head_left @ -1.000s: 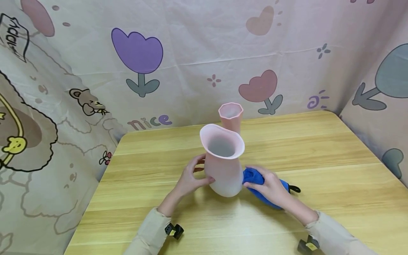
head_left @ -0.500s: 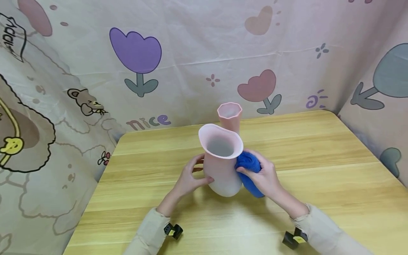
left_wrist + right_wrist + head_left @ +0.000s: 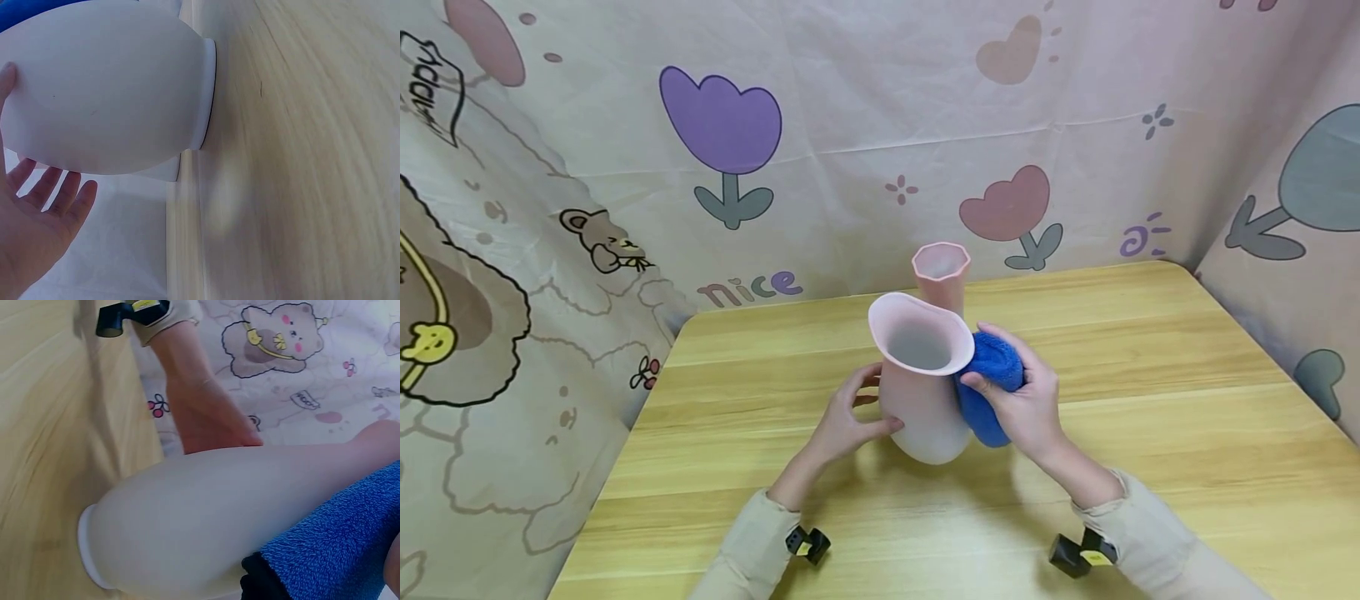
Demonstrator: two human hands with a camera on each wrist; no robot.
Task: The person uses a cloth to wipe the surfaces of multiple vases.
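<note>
A vase [image 3: 922, 421], pink at its wavy flared rim and fading to white below, stands upright on the wooden table. My left hand [image 3: 842, 425] holds its left side, thumb toward the front and fingers round behind. In the left wrist view, the thumb and fingertips lie along the white body of the vase [image 3: 112, 87]. On the other side, my right hand [image 3: 1028, 404] grips a bunched blue cloth [image 3: 985, 417] against the vase, just under the rim. The right wrist view shows the fluffy cloth [image 3: 344, 537] lying on the vase's surface, its black end hanging low.
Behind the vase stands a smaller pink vase [image 3: 943, 287] with an angular rim, partly covered by the front one. The table [image 3: 1150, 375] reaches back to a patterned curtain [image 3: 850, 100]. Small black cameras [image 3: 808, 544] sit on both sleeves.
My right hand has brought the blue cloth left and up, from beside the vase's lower side to its neck. The left hand and the vase have stayed in place.
</note>
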